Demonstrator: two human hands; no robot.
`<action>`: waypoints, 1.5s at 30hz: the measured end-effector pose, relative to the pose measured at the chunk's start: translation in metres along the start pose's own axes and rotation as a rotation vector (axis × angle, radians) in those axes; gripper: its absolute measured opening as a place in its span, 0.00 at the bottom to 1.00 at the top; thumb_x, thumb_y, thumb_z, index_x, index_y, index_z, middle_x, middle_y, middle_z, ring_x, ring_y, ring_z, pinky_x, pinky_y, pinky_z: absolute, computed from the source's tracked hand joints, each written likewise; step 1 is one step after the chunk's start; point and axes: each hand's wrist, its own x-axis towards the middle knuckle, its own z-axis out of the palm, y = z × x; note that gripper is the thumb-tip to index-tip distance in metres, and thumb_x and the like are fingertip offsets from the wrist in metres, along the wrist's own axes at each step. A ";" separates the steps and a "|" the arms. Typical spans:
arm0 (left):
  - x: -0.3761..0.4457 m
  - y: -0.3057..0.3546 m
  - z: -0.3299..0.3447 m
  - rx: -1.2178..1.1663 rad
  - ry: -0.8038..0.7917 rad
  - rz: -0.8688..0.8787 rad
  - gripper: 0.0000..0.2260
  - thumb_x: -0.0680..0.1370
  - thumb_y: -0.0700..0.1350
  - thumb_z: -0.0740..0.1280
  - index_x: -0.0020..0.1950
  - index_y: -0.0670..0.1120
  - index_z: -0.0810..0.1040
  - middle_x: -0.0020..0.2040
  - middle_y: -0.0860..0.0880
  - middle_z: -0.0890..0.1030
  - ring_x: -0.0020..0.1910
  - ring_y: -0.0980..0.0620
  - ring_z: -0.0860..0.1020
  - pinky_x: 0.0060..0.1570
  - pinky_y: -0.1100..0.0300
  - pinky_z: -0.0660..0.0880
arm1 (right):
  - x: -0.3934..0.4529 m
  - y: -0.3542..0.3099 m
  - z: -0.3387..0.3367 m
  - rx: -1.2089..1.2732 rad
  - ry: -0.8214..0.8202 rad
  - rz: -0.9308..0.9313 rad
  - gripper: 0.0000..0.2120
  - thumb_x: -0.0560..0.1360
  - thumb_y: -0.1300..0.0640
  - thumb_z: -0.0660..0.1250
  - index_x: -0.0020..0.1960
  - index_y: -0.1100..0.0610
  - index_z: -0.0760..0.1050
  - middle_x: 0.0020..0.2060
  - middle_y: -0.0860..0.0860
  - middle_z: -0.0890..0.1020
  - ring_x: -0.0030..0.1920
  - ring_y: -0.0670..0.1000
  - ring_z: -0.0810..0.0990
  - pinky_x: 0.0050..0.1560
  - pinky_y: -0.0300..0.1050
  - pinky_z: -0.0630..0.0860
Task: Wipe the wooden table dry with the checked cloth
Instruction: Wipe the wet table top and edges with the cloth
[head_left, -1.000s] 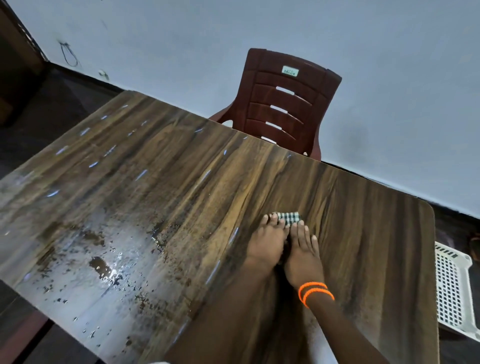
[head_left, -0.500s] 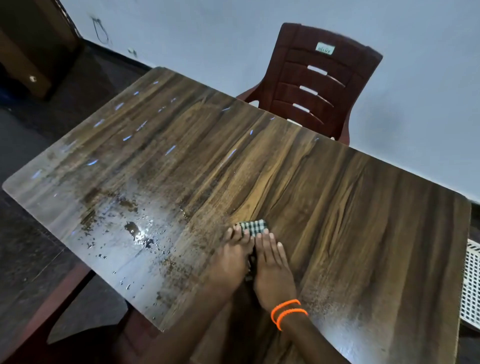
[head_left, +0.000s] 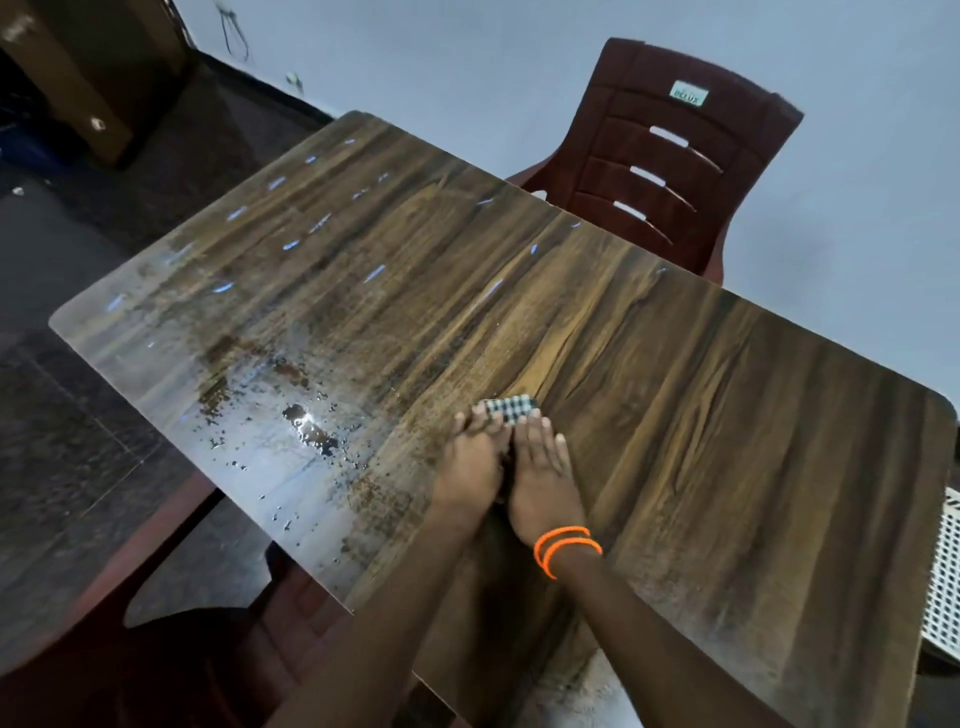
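Fingers (head_left: 540, 441) of both hands lie straight and flat, side by side, pressing down on the checked cloth (head_left: 509, 408), a small folded wad whose far end shows just past the fingertips; the left hand (head_left: 470, 467) and the right hand (head_left: 543, 483) touch along their inner edges, and two orange bangles (head_left: 566, 545) ring the right wrist. Cloth and hands sit near the middle of the wooden tabletop (head_left: 675, 389), a dark-grained glossy board with rounded corners. Just left of the hands the surface is wet: a small puddle (head_left: 306, 423) glints among scattered droplets and a pale sheen, while thin streaks catch light toward the far-left edge. On the right the wood looks matt and dry. Beyond the far edge a maroon plastic chair (head_left: 670, 150) stands against a pale blue-grey wall (head_left: 467, 52). A white perforated crate (head_left: 943, 571) shows at the right edge, and dark flooring (head_left: 62, 441) lies to the left
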 end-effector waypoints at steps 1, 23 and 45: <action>-0.012 -0.010 0.003 -0.040 0.007 -0.012 0.19 0.69 0.41 0.60 0.57 0.49 0.82 0.56 0.49 0.83 0.62 0.43 0.77 0.61 0.50 0.74 | -0.005 -0.011 0.002 0.008 -0.001 -0.036 0.32 0.74 0.59 0.51 0.78 0.62 0.53 0.78 0.59 0.53 0.78 0.57 0.50 0.77 0.53 0.47; -0.101 -0.017 0.015 -0.071 0.049 -0.138 0.21 0.75 0.44 0.53 0.62 0.45 0.79 0.63 0.46 0.80 0.68 0.46 0.72 0.68 0.50 0.69 | -0.068 -0.044 0.015 0.023 -0.053 -0.123 0.34 0.73 0.61 0.53 0.78 0.63 0.51 0.78 0.58 0.52 0.78 0.56 0.50 0.76 0.53 0.48; -0.163 -0.012 0.022 -0.078 0.013 -0.071 0.22 0.73 0.44 0.53 0.62 0.50 0.79 0.61 0.52 0.80 0.68 0.49 0.71 0.70 0.52 0.55 | -0.135 -0.054 0.025 0.017 -0.050 -0.126 0.32 0.74 0.58 0.50 0.77 0.64 0.54 0.77 0.59 0.55 0.77 0.57 0.55 0.75 0.56 0.54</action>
